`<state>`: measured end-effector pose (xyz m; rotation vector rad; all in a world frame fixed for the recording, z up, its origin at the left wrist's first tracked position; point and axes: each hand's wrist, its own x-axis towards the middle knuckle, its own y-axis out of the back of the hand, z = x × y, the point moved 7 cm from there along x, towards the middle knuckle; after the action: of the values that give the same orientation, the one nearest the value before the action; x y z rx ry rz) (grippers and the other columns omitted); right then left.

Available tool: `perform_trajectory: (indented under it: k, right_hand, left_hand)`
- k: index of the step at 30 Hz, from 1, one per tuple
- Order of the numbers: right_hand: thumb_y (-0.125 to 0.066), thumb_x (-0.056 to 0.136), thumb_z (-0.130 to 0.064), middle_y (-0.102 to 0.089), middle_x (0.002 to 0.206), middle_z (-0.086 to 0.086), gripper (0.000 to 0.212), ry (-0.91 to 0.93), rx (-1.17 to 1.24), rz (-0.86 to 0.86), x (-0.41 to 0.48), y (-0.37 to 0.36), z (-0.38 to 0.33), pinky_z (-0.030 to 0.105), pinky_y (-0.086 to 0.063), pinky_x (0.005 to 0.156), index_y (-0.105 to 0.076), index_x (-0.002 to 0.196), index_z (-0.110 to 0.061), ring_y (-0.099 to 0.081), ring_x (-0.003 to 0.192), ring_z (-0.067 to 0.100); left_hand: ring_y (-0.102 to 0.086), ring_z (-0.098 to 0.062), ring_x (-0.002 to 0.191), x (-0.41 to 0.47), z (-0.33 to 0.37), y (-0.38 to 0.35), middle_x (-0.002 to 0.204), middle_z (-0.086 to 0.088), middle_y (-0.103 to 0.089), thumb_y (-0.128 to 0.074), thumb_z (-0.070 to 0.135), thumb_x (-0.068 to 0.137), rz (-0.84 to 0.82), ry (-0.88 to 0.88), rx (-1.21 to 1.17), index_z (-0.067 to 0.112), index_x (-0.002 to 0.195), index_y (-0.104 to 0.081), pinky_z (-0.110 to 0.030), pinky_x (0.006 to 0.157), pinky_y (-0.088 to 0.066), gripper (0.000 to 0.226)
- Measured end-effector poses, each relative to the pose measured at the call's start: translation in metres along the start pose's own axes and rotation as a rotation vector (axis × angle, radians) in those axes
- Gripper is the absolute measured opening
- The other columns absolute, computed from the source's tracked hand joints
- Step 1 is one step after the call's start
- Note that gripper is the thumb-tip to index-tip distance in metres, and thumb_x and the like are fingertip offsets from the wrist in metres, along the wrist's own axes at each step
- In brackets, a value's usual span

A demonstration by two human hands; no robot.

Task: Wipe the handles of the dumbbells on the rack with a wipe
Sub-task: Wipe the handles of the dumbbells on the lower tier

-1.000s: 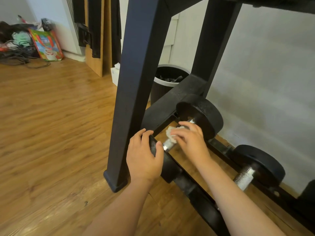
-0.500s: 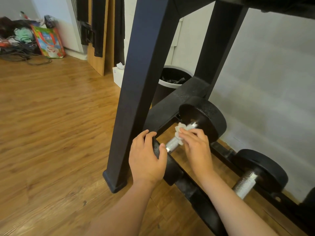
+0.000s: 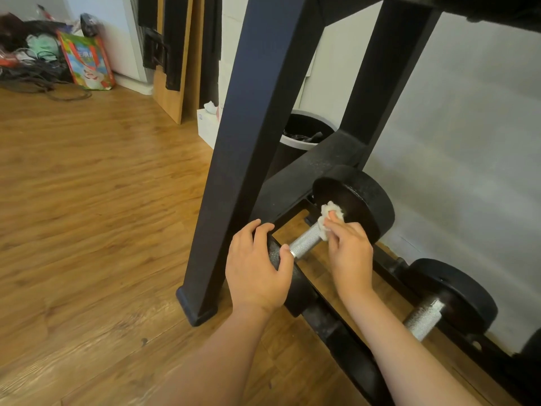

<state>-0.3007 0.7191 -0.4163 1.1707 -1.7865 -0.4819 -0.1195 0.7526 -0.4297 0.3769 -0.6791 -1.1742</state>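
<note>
At the rack's [image 3: 263, 112] left end, a limp wipe [image 3: 329, 218] is pinched onto the rigid handle [image 3: 306, 241] by the right hand [image 3: 349, 253] — the presumably heavy dumbbell's [image 3: 363, 197] near head [image 3: 274, 252] is gripped by the left hand [image 3: 257, 265].

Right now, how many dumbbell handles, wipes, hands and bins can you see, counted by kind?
Handles: 2
Wipe: 1
Hands: 2, left hand and right hand
Bin: 1
Total: 6

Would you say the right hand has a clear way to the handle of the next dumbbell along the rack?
Probably yes: that handle lies bare beside the right forearm, nothing covering it; the right hand, pinching the wipe, is near.
</note>
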Motion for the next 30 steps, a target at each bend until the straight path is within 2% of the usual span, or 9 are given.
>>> perform_trajectory:
  k: [2, 7, 11, 16, 19, 22, 24, 27, 30]
  right_hand:
    - [-0.063, 0.092, -0.009, -0.064, 0.113, 0.006, 0.032, 0.018, 0.008, -0.026, -0.004, 0.001, 0.001, 0.011, -0.046, 0.081, -0.067, 0.123, -0.013, -0.055, 0.094, 0.004]
    - [-0.063, 0.091, -0.006, -0.068, 0.121, 0.007, 0.031, -0.002, -0.073, 0.033, 0.015, 0.007, 0.005, 0.031, -0.052, 0.087, -0.067, 0.122, -0.009, -0.064, 0.105, 0.021]
    - [-0.064, 0.091, -0.010, -0.067, 0.113, 0.007, 0.030, -0.033, -0.053, -0.007, 0.011, 0.005, 0.006, 0.011, -0.043, 0.079, -0.069, 0.120, -0.014, -0.058, 0.090, 0.009]
    - [-0.069, 0.087, -0.018, -0.054, 0.109, -0.005, 0.031, 0.056, -0.050, -0.176, -0.002, -0.007, -0.011, 0.016, -0.048, 0.075, -0.070, 0.117, -0.028, -0.055, 0.095, 0.010]
    - [-0.069, 0.087, -0.024, -0.042, 0.111, -0.014, 0.030, 0.063, -0.072, -0.321, -0.005, -0.014, -0.015, 0.011, -0.039, 0.077, -0.069, 0.115, -0.038, -0.037, 0.103, 0.007]
    - [-0.067, 0.089, -0.028, -0.043, 0.126, -0.012, 0.024, 0.145, -0.077, -0.434, -0.013, -0.024, -0.029, 0.025, -0.041, 0.098, -0.071, 0.110, -0.039, -0.029, 0.120, 0.010]
    - [-0.062, 0.093, -0.027, -0.047, 0.124, -0.013, 0.021, 0.207, -0.105, -0.542, -0.009, -0.029, -0.040, 0.034, -0.026, 0.115, -0.070, 0.112, -0.034, -0.027, 0.126, 0.004]
    - [-0.057, 0.096, -0.025, -0.064, 0.101, -0.012, 0.015, 0.263, -0.133, -0.753, 0.008, -0.038, -0.047, 0.029, 0.002, 0.122, -0.069, 0.103, -0.030, -0.044, 0.108, -0.004]
    - [-0.054, 0.098, -0.024, -0.066, 0.088, -0.002, 0.015, 0.224, -0.149, -0.934, 0.021, -0.051, -0.049, 0.035, -0.022, 0.118, -0.063, 0.088, -0.030, -0.047, 0.099, 0.002]
  left_hand:
    - [-0.042, -0.012, 0.131, 0.000, 0.000, 0.000, 0.140, 0.007, -0.050, -0.026, 0.060, 0.080, 0.003, 0.002, 0.000, 0.025, 0.130, -0.057, -0.040, 0.105, -0.045, 0.068]
    - [-0.043, -0.013, 0.131, 0.000, 0.001, 0.001, 0.140, 0.007, -0.050, -0.026, 0.060, 0.079, 0.006, 0.003, 0.000, 0.024, 0.129, -0.057, -0.041, 0.105, -0.044, 0.069]
    - [-0.043, -0.013, 0.131, 0.001, 0.000, 0.000, 0.140, 0.007, -0.050, -0.031, 0.058, 0.081, -0.005, 0.009, 0.002, 0.024, 0.130, -0.057, -0.041, 0.105, -0.044, 0.064]
    - [-0.041, -0.012, 0.132, 0.000, -0.002, 0.000, 0.141, 0.008, -0.049, -0.029, 0.058, 0.081, -0.008, 0.015, 0.013, 0.026, 0.130, -0.056, -0.041, 0.106, -0.044, 0.064]
    - [-0.040, -0.012, 0.133, 0.001, 0.000, -0.001, 0.142, 0.007, -0.048, -0.034, 0.055, 0.082, -0.025, 0.020, 0.008, 0.026, 0.131, -0.055, -0.041, 0.108, -0.042, 0.061]
    - [-0.041, -0.013, 0.133, 0.000, 0.000, -0.002, 0.143, 0.007, -0.048, -0.037, 0.053, 0.083, -0.025, 0.024, 0.006, 0.026, 0.132, -0.055, -0.041, 0.108, -0.042, 0.059]
    - [-0.041, -0.013, 0.133, 0.000, -0.001, -0.002, 0.142, 0.007, -0.048, -0.035, 0.056, 0.083, -0.014, 0.019, 0.016, 0.026, 0.131, -0.055, -0.040, 0.107, -0.043, 0.060]
    - [-0.042, -0.013, 0.132, -0.001, 0.000, -0.001, 0.141, 0.007, -0.049, -0.026, 0.061, 0.080, -0.007, 0.012, 0.011, 0.026, 0.131, -0.056, -0.041, 0.107, -0.043, 0.068]
    - [-0.044, -0.013, 0.131, 0.000, 0.000, -0.001, 0.139, 0.007, -0.051, -0.030, 0.059, 0.080, 0.001, -0.005, 0.008, 0.024, 0.129, -0.058, -0.043, 0.104, -0.046, 0.067]
